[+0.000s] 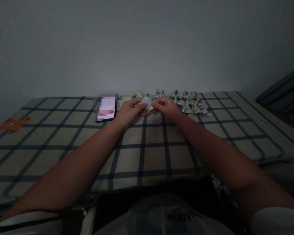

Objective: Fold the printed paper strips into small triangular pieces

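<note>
Between both hands, over the far part of the table, is a small printed piece of paper (147, 103), white with some yellow-green. My left hand (133, 109) pinches its left side between thumb and fingers. The right side is pinched by my right hand (163, 106). Just behind my left hand lie flat colourful printed papers (131, 97), partly covered by it. Beside and behind my right hand spreads a pile of folded paper pieces (189, 102) with pointed corners.
A phone with a lit screen (106, 108) lies left of my left hand. An orange cut-out item (13, 125) is at the far left of the checked tablecloth (153, 160). Behind the table stands a wall (147, 45). Dark slatted furniture (284, 88) is at the right.
</note>
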A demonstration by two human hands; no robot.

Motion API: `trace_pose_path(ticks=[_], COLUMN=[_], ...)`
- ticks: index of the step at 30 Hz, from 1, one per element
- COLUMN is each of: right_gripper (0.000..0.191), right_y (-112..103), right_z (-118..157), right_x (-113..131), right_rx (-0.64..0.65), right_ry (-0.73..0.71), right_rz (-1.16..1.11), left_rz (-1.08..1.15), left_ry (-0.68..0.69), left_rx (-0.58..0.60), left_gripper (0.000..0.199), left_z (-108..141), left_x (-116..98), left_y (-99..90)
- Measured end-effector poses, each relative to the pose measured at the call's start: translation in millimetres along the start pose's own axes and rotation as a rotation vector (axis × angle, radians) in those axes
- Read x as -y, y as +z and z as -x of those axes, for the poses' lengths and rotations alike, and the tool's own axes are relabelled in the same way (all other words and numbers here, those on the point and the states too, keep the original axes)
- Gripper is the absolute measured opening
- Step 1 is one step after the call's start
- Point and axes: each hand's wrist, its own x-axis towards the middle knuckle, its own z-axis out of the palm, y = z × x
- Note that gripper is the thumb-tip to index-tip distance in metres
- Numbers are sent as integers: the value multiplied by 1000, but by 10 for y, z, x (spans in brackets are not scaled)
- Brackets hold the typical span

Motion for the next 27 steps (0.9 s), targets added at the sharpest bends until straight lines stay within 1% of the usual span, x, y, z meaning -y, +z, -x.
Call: trace_pose_path(ticks=[4, 8, 10, 14, 17, 20, 22, 24, 27], right_gripper=[39, 41, 43, 45, 43, 55, 52, 45, 34], right_y=[4, 0, -3, 1, 1, -20, -43, -61, -67], right_z=[-10, -13, -11, -20, -42, -54, -46, -31, -15], right_x=[-8, -15, -32, -104, -171, -194, -176, -149, -130], right_rx=[0, 7, 33, 99, 80, 45, 81, 147, 195], right_ry=[-21, -28, -33, -47, -105, -216, -289, -336, -353], right_rz=[64, 89, 87, 98, 106, 162, 248, 327, 372], left_rz=[-52, -10, 14, 9, 15, 60, 76, 89, 98], left_ry=[7, 8, -12, -12, -25, -91, -136, -165, -190], left_rx=[-43, -57, -65, -34, -46, -64, -66, -65, -26], left_gripper=[39, 35, 34, 38, 38, 29, 23, 20, 18], left_z=[-2, 5, 8, 7, -2, -11, -11, -5, 8], left_x=[-6, -15, -16, -20, -41, -71, -88, -98, -94], left_y=[-14, -14, -11, -6, -6, -3, 4, 13, 22])
